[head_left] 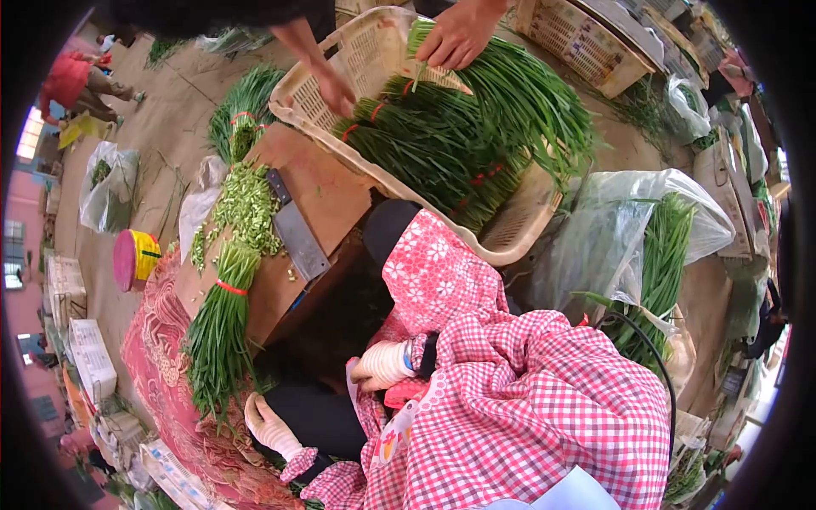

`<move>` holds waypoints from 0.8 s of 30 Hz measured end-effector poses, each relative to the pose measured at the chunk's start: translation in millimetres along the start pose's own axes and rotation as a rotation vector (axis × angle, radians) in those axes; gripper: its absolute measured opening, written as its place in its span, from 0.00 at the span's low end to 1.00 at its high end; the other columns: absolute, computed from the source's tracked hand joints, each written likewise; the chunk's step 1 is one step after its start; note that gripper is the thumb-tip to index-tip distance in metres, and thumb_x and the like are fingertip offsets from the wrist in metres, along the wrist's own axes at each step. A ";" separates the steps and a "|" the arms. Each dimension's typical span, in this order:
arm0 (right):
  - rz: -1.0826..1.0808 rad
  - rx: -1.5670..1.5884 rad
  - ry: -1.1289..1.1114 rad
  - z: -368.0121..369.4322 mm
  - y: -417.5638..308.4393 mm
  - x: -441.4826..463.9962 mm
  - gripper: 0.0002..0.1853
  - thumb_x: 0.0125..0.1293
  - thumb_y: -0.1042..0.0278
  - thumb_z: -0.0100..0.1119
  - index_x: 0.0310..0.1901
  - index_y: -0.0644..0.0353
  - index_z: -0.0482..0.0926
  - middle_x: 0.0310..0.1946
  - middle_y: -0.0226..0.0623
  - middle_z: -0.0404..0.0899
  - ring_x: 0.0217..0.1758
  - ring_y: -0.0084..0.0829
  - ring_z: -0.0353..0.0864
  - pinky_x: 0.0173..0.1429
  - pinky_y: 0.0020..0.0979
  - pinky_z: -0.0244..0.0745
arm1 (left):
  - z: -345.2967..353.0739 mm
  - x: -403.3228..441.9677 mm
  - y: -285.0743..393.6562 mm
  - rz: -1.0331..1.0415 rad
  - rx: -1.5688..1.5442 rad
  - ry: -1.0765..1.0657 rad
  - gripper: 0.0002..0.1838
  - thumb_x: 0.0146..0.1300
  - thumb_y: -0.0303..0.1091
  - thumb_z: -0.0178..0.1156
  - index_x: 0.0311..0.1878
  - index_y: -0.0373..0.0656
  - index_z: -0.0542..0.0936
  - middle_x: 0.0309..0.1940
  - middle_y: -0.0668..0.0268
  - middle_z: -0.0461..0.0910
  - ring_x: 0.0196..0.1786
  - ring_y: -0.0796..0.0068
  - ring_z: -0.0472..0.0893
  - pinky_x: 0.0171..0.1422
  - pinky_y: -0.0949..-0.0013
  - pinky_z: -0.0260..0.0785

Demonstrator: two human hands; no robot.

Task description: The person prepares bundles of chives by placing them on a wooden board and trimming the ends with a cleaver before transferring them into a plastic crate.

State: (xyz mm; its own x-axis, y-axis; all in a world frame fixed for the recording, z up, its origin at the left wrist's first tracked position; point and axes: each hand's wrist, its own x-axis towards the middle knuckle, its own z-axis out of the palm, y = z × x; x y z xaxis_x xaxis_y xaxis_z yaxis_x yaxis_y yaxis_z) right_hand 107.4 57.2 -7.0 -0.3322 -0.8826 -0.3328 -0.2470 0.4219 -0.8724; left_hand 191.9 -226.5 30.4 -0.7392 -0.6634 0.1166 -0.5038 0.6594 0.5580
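My left hand (270, 425), wrapped in a pale covering, is stretched out beside the leaf tips of a bundle of garlic chives (223, 327). Its fingers look extended and nothing shows in them. My right hand (382, 365), with a cream ribbed wrap, rests at my lap against the pink checked apron (544, 399); its fingertips are mostly hidden. A red band circles the chive bundle, whose cut ends lie on a brown board (319, 191). Chopped pale stem pieces (246, 200) are heaped there, beside a cleaver (297, 229) with a dark handle.
Beyond the board, another person's hands (459, 38) lay chives into a plastic crate (285, 93) of banded bundles. A clear plastic bag (595, 221) stands at the right beside loose chives (667, 255). A yellow-and-pink round stool (136, 259) is on the floor at left.
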 end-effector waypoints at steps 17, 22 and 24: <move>-0.067 -0.011 0.001 6.0 5.5 4.3 0.18 0.63 0.56 0.53 0.51 0.53 0.79 0.43 0.44 0.83 0.47 0.48 0.81 0.51 0.43 0.76 | -1.4 0.5 2.8 -0.017 -0.007 -0.039 0.16 0.69 0.37 0.55 0.50 0.35 0.80 0.49 0.57 0.81 0.53 0.61 0.78 0.63 0.65 0.66; -0.019 -0.029 -0.056 -2.0 -3.4 1.4 0.21 0.61 0.58 0.54 0.55 0.52 0.79 0.47 0.41 0.83 0.52 0.44 0.81 0.54 0.42 0.75 | -0.8 -0.2 6.1 -0.045 -0.025 -0.050 0.15 0.69 0.36 0.55 0.51 0.35 0.80 0.49 0.56 0.81 0.52 0.63 0.78 0.63 0.65 0.67; -0.017 -0.030 -0.059 -1.4 -3.4 1.4 0.21 0.61 0.58 0.54 0.54 0.52 0.79 0.46 0.41 0.83 0.51 0.44 0.81 0.54 0.43 0.75 | -0.9 -2.2 12.0 -0.049 -0.018 -0.042 0.15 0.69 0.36 0.55 0.51 0.34 0.79 0.49 0.56 0.81 0.52 0.63 0.78 0.63 0.66 0.67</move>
State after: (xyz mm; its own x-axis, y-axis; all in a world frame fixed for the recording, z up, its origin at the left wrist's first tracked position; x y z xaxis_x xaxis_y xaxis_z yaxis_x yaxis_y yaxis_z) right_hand 106.5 54.8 -4.0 -0.2735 -0.8999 -0.3398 -0.2792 0.4123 -0.8672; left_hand 187.9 -217.5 37.6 -0.7322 -0.6789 0.0544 -0.5320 0.6200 0.5767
